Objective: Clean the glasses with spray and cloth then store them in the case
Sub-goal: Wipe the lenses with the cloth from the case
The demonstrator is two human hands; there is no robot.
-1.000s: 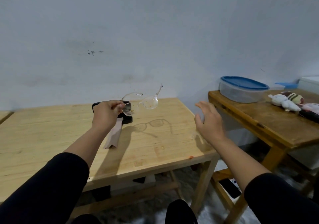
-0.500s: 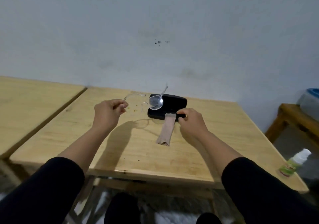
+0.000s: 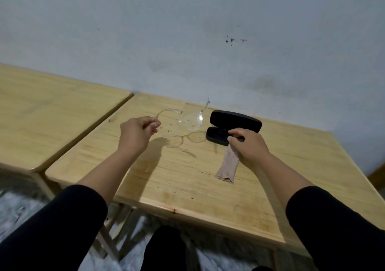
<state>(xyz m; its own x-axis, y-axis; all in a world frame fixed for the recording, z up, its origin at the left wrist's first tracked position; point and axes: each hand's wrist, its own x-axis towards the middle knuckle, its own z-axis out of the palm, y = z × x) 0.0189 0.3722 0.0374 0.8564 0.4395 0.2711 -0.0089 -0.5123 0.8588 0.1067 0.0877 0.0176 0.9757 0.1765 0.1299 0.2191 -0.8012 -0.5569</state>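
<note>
A black case [image 3: 234, 127] lies open on the wooden table [image 3: 187, 187], its inside too dark to read. The left hand [image 3: 136, 133] pinches spotted clear glasses [image 3: 183, 120] above the table. The right hand [image 3: 249, 145] pinches a beige cloth [image 3: 228, 166] beside the case.

Light wooden table [image 3: 166, 187] — open black case [image 3: 233, 126], beige cloth [image 3: 227, 166] lying on it.

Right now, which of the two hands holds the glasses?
The left hand pinches the clear glasses above the table; the right hand grips the beige cloth by the open case.
</note>
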